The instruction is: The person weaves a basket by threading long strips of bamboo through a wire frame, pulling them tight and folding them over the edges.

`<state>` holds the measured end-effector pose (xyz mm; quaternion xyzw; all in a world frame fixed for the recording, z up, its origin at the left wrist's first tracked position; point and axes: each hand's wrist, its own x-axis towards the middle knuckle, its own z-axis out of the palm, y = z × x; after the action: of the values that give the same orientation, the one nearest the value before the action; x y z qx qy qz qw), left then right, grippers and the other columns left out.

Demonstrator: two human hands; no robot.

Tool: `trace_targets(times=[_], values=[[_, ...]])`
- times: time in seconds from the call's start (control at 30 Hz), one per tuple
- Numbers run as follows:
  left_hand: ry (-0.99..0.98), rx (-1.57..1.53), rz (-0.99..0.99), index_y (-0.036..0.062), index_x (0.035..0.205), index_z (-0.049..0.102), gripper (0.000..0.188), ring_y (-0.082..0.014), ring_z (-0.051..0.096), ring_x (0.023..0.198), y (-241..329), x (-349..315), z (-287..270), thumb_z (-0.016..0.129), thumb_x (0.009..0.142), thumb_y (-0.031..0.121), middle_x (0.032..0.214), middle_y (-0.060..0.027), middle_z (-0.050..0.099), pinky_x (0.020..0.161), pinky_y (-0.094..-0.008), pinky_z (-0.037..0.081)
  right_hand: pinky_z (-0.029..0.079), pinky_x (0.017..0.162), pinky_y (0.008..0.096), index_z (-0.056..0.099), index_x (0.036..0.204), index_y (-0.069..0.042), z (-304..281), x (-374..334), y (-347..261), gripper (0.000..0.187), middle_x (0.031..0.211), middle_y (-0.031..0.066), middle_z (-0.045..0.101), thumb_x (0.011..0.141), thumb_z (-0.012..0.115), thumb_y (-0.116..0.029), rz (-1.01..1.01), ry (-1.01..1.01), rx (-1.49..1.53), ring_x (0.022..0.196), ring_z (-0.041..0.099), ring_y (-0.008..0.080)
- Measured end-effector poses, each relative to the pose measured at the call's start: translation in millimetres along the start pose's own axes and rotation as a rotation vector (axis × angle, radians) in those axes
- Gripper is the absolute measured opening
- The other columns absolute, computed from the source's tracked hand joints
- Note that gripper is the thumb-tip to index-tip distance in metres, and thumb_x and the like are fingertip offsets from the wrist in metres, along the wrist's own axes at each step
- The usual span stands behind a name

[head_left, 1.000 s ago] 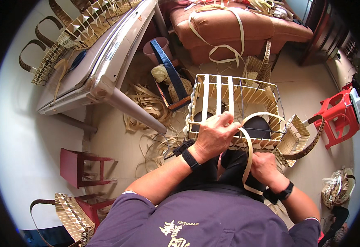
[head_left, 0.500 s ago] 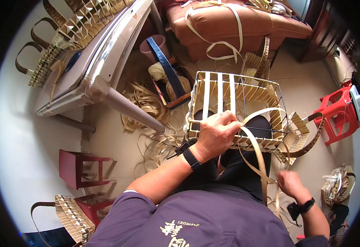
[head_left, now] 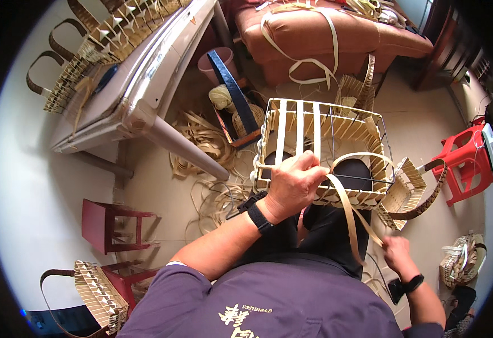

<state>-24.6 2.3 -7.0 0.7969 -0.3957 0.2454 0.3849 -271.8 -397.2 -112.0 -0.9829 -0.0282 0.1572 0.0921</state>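
On my lap rests a rectangular wire basket frame [head_left: 386,147], its sides partly wrapped with tan strips. Three pale flat strips [head_left: 299,127] cross its left part from far to near. My left hand [head_left: 296,183] pinches a flat tan weaving strip [head_left: 343,197] at the near rim. From there the strip arcs over the right side of the frame and also hangs down in front. Lower right, my right hand [head_left: 397,256] is closed on a length of that strip, drawing it toward me. Its fingertips are slightly blurred.
Left stands a table [head_left: 139,112] bearing handled baskets. Beyond the frame are a wooden tool box [head_left: 241,121] with twine, a pink bin and a brown sofa [head_left: 336,39]. Loose strips [head_left: 201,143] litter the floor. A small handled basket [head_left: 407,191] and red stool [head_left: 465,163] are right.
My right hand has risen slightly, and the strip between my hands runs straighter. The loop over the frame has become flatter. My left hand keeps its place at the rim.
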Motion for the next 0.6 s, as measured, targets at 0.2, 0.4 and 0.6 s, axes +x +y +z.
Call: trace_targets(times=[0.2,0.4,0.6], values=[[-0.01,-0.093,-0.036,0.0119,0.097,0.083,0.013,-0.0261,0.073,0.08,4,4,3,0.084,0.085,0.008,0.094,-0.0042,0.07,0.068,-0.0388,0.057,0.062,0.098,0.0487,0.087,0.119,-0.013,133,-304,161,0.041,0.13,0.0154,0.082,0.086,0.079,-0.038,0.362,-1.2,-0.222,0.117,0.079,0.0364],[-0.069,0.009,-0.015,0.0117,0.095,0.082,0.008,-0.0265,0.073,0.08,16,7,1,0.085,0.088,0.009,0.095,-0.0043,0.07,0.068,-0.0404,0.056,0.061,0.088,0.0561,0.072,0.124,-0.009,68,-102,60,0.032,0.11,0.0186,0.077,0.092,0.075,-0.01,0.224,-0.141,-0.15,0.103,0.076,0.0412],[-0.049,-0.037,-0.045,0.012,0.096,0.082,0.005,-0.0282,0.072,0.078,0,2,7,0.085,0.091,0.013,0.094,-0.0051,0.069,0.068,-0.0411,0.056,0.06,0.088,0.0491,0.075,0.121,-0.003,-122,65,-153,0.024,0.109,0.0227,0.078,0.1,0.076,-0.014,-0.153,0.204,0.564,0.101,0.076,0.0437]])
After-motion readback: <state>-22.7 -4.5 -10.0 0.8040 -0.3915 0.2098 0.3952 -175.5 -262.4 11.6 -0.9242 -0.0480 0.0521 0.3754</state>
